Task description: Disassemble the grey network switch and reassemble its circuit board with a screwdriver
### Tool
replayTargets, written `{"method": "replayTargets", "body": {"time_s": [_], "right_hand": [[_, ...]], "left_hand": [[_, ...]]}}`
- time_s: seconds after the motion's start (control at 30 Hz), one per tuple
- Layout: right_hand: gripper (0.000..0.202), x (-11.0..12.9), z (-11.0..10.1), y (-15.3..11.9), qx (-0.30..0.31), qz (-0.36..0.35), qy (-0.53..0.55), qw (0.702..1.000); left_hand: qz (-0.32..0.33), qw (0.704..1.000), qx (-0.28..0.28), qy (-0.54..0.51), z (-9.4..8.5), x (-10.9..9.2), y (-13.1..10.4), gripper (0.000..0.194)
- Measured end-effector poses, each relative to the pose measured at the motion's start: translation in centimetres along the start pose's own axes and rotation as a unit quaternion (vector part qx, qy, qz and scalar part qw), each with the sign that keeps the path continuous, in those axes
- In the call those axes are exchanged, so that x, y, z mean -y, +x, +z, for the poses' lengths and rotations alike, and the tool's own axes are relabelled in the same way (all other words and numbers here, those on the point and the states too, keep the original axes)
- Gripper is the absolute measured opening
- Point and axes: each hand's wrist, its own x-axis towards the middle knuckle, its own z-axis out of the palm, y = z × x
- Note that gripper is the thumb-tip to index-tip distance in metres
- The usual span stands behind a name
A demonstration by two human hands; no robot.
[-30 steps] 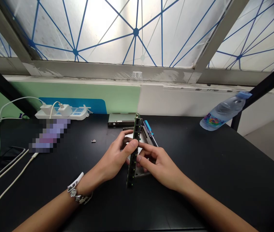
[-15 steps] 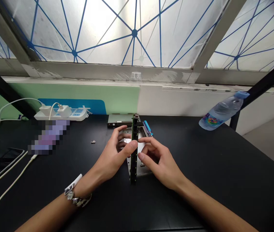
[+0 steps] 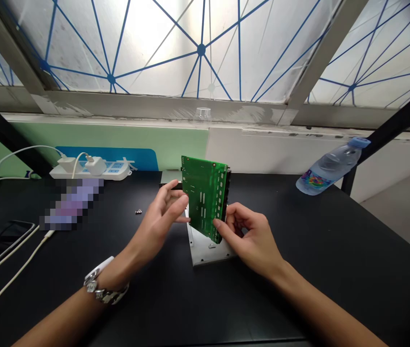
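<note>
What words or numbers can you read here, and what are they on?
No word, number, brand or sign can be read.
Board: pale marks, too small to read.
Bottle: colourful label, too blurred to read.
Power strip: any marks are too small.
Pixelated patch: blocked out, nothing readable.

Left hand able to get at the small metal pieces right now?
Likely yes: the right hand grips the circuit board, the left hand is open beside it, and only black tabletop shows between that hand and the small metal pieces.
</note>
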Motion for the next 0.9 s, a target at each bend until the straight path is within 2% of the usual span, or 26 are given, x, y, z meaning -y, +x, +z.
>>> {"method": "replayTargets", "body": {"time_s": [0.17, 0.37, 0.47, 0.73, 0.9], "right_hand": [[0.025, -0.2, -0.7, 0.4, 0.026, 0.054, 0.039, 0.997], [0.035, -0.1, -0.8, 0.4, 0.061, 0.153, 0.14, 0.976], [0.036, -0.1, -0.8, 0.6, 0.062, 0.149, 0.17, 0.972], [0.038, 0.1, -0.9, 1.0, 0.054, 0.134, 0.2, 0.969], [0.045, -0.2, -1.3, 1.0, 0.059, 0.129, 0.223, 0.964]], "left_hand": [[0.032, 0.999, -0.016, 0.027, -1.4, 0.2, 0.7, 0.05], [0.048, 0.997, -0.018, 0.061, -1.2, 0.0, 0.6, 0.045], [0.053, 0.997, 0.003, 0.056, -1.0, -0.2, 0.5, 0.042], [0.043, 0.996, 0.026, -0.071, -1.2, -0.2, 0.9, 0.04], [0.021, 0.999, 0.014, -0.025, -1.2, -0.7, 0.6, 0.045]]}}
